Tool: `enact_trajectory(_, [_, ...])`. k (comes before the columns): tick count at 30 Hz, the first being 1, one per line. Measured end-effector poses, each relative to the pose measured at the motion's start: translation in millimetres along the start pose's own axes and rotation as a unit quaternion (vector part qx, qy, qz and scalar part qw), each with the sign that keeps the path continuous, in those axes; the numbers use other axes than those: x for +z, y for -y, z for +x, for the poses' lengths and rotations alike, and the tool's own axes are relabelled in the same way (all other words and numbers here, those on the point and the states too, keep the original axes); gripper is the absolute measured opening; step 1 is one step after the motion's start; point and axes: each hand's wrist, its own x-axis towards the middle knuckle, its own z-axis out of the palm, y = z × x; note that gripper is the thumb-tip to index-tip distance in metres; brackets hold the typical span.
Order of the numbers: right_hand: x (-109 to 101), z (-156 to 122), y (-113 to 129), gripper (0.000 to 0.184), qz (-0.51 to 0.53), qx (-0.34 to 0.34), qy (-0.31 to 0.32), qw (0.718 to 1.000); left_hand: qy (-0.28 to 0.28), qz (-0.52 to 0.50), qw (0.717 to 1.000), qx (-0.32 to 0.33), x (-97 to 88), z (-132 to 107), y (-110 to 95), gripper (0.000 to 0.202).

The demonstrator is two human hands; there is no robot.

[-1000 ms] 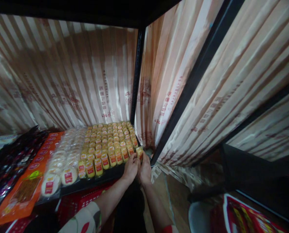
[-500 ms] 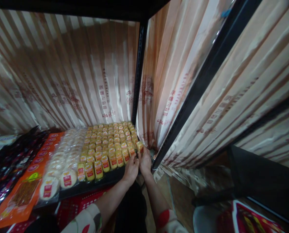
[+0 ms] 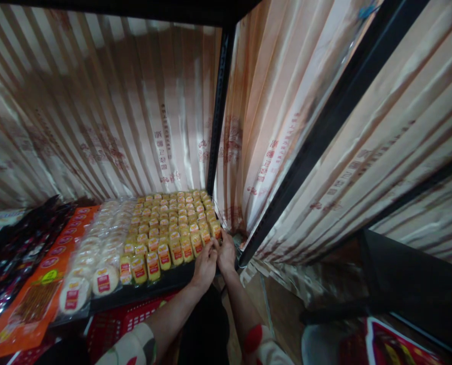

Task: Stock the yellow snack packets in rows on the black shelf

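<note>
Both my hands reach to the front right corner of a dark shelf (image 3: 161, 285). My left hand (image 3: 205, 262) and my right hand (image 3: 226, 253) are closed together on a small yellow snack packet (image 3: 215, 229) at the end of the rows of yellow packets (image 3: 168, 223). The fingers of both hands pinch at this packet's lower edge. To the left of the yellow packets lie rows of round white packets (image 3: 97, 253) with red labels.
Orange flat packs (image 3: 39, 289) and dark packs (image 3: 9, 253) lie further left on the shelf. A red basket (image 3: 123, 319) sits below it. Black frame posts (image 3: 218, 106) (image 3: 317, 132) stand right of the hands, backed by striped plastic sheeting (image 3: 115, 111).
Both hands moved up and slightly back along the right edge of the shelf, carrying the yellow packet into line with the right-hand row. The view shifted a little.
</note>
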Motion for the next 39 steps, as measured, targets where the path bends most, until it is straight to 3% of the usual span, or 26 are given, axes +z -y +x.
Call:
enact_trajectory(13, [0, -3, -2, 0.044, 0.02, -0.051, 0.013, 0.998, 0.019, 0.03, 0.999, 0.002, -3.4, -2, -6, 0.042])
enact_trajectory(21, [9, -3, -10, 0.047, 0.018, -0.021, -0.007, 1.0, 0.018, 0.054, 0.998, 0.021, -1.9, 1, 2, 0.042])
enact_trajectory(31, [14, -5, -22, 0.05, -0.009, -0.036, -0.034, 0.999, 0.005, 0.085, 0.996, 0.029, -3.4, -8, 1, 0.039])
enact_trajectory(35, [7, -17, -9, 0.05, -0.012, -0.046, -0.051, 0.998, -0.002, 0.1, 0.994, 0.047, -8.2, -16, 1, 0.038])
enact_trajectory(39, [2, -47, 19, 0.048, 0.01, -0.063, -0.069, 0.996, -0.02, 0.079, 0.995, 0.055, -22.1, -31, 2, 0.034])
